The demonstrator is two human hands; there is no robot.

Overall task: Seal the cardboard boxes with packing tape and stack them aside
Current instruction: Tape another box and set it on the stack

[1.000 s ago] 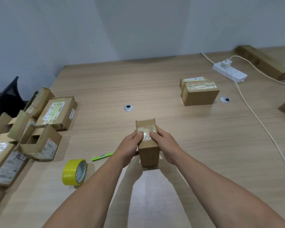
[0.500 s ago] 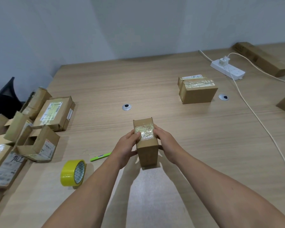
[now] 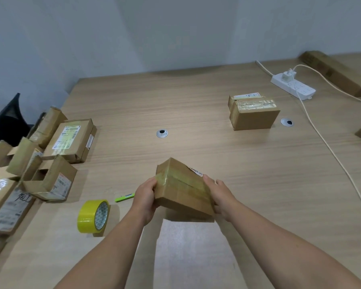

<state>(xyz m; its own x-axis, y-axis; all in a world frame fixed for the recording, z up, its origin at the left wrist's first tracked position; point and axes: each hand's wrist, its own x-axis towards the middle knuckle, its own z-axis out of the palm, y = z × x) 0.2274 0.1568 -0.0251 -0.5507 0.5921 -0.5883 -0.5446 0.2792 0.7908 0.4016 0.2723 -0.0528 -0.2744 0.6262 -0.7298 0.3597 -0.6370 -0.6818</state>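
A small brown cardboard box (image 3: 182, 189) with a strip of clear tape along its seam is tilted above the wooden table (image 3: 196, 113). My left hand (image 3: 146, 197) grips its left end and my right hand (image 3: 219, 195) grips its right end. A yellow roll of packing tape (image 3: 93, 216) stands on edge to the left of my left forearm. A green cutter (image 3: 124, 197) lies just behind the roll. Another taped box (image 3: 253, 113) sits further away on the right.
Several open and labelled boxes (image 3: 71, 140) crowd the table's left edge. A white power strip (image 3: 293, 88) with a cable running toward me lies at the back right, beside a long brown box (image 3: 338, 74). Two round cable grommets (image 3: 162, 133) are set in the tabletop.
The small box stood upright on the table with both hands pressing its top. It has now been lifted and turned onto its side, taped seam facing up, between my hands.
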